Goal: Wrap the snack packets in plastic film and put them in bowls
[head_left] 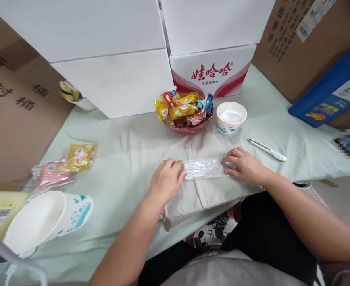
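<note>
A strip of crinkled clear plastic film (204,168) lies lengthwise across the front of the desk (124,153), on a greyish stretch of the pale green cloth cover (118,174). The two hands are apart, one at either end of it: the left hand (166,179) has its thumb and fingertips at the left end, and the right hand (245,166) has its fingers bent over the right end, thumb below them — whether either pinches the film or only presses it down, I cannot tell.

Just behind the film stands a copper-pink bowl (189,128) heaped with wrapped snacks (184,109), and near it a white paper bowl (230,125) with clear plastic inside. A pen (266,149) lies slantwise beyond the right hand. Well to the left, a yellow packet (80,155) overlaps a pink one (54,173) — both in clear wrapping — near a larger white paper tub (74,212) with a blue print.
</note>
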Action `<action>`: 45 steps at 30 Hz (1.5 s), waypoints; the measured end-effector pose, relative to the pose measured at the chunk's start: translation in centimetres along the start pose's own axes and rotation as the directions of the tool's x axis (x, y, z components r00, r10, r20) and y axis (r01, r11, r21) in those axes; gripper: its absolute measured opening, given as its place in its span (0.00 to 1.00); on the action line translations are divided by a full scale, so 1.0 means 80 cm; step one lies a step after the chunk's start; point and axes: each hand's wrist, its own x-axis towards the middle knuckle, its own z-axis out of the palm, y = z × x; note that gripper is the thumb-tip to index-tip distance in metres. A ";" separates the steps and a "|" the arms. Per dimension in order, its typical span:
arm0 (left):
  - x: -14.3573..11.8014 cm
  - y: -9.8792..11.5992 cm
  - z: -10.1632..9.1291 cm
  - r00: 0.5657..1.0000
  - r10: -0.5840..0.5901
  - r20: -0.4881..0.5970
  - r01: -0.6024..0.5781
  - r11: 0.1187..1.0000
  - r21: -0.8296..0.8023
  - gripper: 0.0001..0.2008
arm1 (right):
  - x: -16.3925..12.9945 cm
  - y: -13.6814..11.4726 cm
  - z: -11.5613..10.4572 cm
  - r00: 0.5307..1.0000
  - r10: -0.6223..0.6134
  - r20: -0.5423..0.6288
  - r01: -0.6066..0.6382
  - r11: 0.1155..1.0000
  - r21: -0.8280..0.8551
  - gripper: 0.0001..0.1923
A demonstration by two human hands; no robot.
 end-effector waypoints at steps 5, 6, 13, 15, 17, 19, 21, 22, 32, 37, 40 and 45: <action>0.005 -0.012 0.004 0.991 -0.129 0.021 0.125 0.983 0.137 0.19 | -0.008 0.013 -0.010 0.989 0.145 0.038 -0.147 0.988 0.040 0.17; 0.004 -0.011 0.002 0.993 -0.115 -0.005 0.114 0.986 0.119 0.19 | -0.010 0.015 -0.012 0.977 0.205 0.051 -0.207 0.978 0.032 0.17; -0.026 0.061 -0.002 0.943 0.308 -0.126 -0.331 0.901 -0.280 0.18 | -0.016 -0.019 -0.024 0.897 0.239 0.372 -0.361 0.880 0.307 0.08; -0.039 0.085 0.013 0.915 0.369 -0.165 -0.403 0.866 -0.297 0.29 | -0.016 -0.038 -0.026 0.899 0.137 0.416 -0.342 0.812 0.472 0.08; -0.048 0.104 0.031 0.906 0.377 -0.192 -0.420 0.857 -0.299 0.35 | -0.016 -0.051 -0.026 0.887 -0.030 0.461 -0.305 0.710 0.634 0.10; -0.054 0.114 0.044 0.903 0.391 -0.178 -0.429 0.841 -0.329 0.29 | -0.015 -0.055 -0.024 0.877 -0.150 0.456 -0.285 0.603 0.745 0.13; -0.056 0.118 0.046 0.904 0.399 -0.154 -0.426 0.807 -0.408 0.20 | -0.012 -0.053 -0.018 0.923 -0.108 0.369 -0.239 0.591 0.770 0.14; -0.056 0.118 0.044 0.907 0.397 -0.144 -0.415 0.777 -0.473 0.18 | -0.009 -0.051 -0.014 0.951 -0.068 0.303 -0.193 0.634 0.749 0.13; -0.011 0.069 0.018 0.952 -0.138 0.272 0.303 0.334 -0.892 0.13 | 0.006 -0.064 0.006 0.923 -0.302 0.237 0.169 0.874 0.456 0.14; 0.002 0.063 0.032 0.939 -0.184 0.290 0.340 0.386 -0.858 0.22 | 0.005 -0.064 0.002 0.938 -0.263 0.227 0.126 0.866 0.484 0.11; 0.000 0.068 0.029 0.954 -0.171 0.245 0.299 0.527 -0.796 0.23 | 0.004 -0.064 0.008 0.977 -0.089 0.194 -0.018 0.872 0.488 0.17; -0.003 0.069 0.035 0.972 -0.122 0.201 0.234 0.436 -0.869 0.31 | 0.003 -0.063 0.016 0.940 0.209 0.269 -0.322 0.800 0.507 0.10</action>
